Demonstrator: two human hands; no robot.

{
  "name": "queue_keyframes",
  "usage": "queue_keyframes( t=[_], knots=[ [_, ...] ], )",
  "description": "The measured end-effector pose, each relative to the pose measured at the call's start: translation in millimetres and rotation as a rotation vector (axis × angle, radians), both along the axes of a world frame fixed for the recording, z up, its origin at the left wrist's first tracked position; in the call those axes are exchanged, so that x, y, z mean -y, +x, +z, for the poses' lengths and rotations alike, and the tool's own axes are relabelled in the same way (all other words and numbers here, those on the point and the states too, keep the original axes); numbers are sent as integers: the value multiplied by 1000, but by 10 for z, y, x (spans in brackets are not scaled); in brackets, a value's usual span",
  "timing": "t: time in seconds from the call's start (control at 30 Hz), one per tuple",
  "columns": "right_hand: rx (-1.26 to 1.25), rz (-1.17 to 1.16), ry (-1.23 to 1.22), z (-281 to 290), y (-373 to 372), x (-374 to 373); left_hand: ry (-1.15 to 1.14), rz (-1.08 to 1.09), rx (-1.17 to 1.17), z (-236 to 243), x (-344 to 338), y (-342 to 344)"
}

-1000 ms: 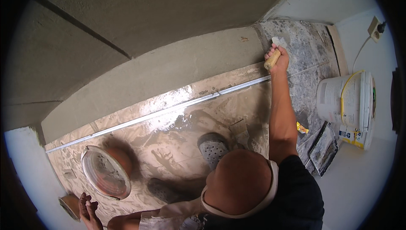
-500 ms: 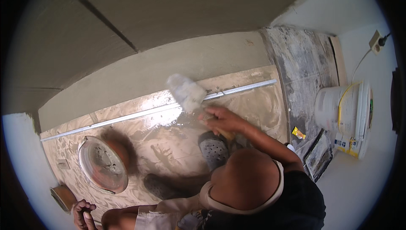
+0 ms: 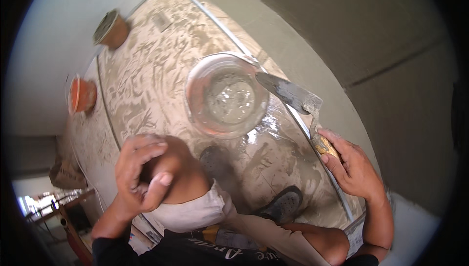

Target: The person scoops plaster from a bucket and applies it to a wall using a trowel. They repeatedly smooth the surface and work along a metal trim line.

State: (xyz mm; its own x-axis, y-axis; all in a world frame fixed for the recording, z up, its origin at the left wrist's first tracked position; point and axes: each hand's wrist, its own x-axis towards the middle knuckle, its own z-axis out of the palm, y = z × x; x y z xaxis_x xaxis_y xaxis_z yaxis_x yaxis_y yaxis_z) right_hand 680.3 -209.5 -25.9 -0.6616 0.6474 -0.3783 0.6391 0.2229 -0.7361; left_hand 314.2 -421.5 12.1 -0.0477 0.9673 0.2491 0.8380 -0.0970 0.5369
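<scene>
My right hand [image 3: 354, 166] is closed round the wooden handle of a trowel [image 3: 289, 94]. The trowel's long metal blade points left, its tip by the rim of a bucket [image 3: 194, 112]. Wet grey mortar [image 3: 233, 99] lies inside that bucket, which stands on the mortar-smeared floor. Above my bent knee [image 3: 183, 173] hovers my left hand [image 3: 139, 170], loosely curled, with thumb and fingers apart and nothing in it.
A long metal straightedge [image 3: 215, 19] lies along the base of the grey plastered wall [image 3: 405, 70]. At the far left stand a mortar-filled bucket [image 3: 115, 31] and an orange bucket [image 3: 84, 95]. My dark clogs [image 3: 283, 202] rest on the smeared floor.
The view has swung left, bringing the mortar bucket to the middle. My right hand still grips the trowel, its blade now near the bucket rim. My left hand has come further into view.
</scene>
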Motion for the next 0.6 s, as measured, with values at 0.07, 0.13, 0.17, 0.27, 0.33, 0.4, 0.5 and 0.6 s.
queue_keyframes(
  t=[0.07,0.13,0.17,0.27,0.33,0.4,0.5,0.6],
  knots=[
    [44,146,153,129,-276,-50,13,-49,2,15,-102,-57],
    [144,284,292,217,-524,-76,7,-101,32,22,-196,-99],
    [182,367,361,243,-639,-92,15,-108,47,16,-230,-116],
    [237,528,466,204,-1023,-120,-28,-116,64,-5,-294,-179],
    [273,604,476,109,-1263,-124,-35,-107,93,-40,-328,-212],
    [281,672,486,-135,-1568,-91,-57,-75,121,-61,-363,-230],
    [422,724,487,-519,-2050,53,-140,-108,150,24,-370,-229],
    [559,673,403,-706,-2458,190,-218,-53,197,232,-296,-247]
  ],
)
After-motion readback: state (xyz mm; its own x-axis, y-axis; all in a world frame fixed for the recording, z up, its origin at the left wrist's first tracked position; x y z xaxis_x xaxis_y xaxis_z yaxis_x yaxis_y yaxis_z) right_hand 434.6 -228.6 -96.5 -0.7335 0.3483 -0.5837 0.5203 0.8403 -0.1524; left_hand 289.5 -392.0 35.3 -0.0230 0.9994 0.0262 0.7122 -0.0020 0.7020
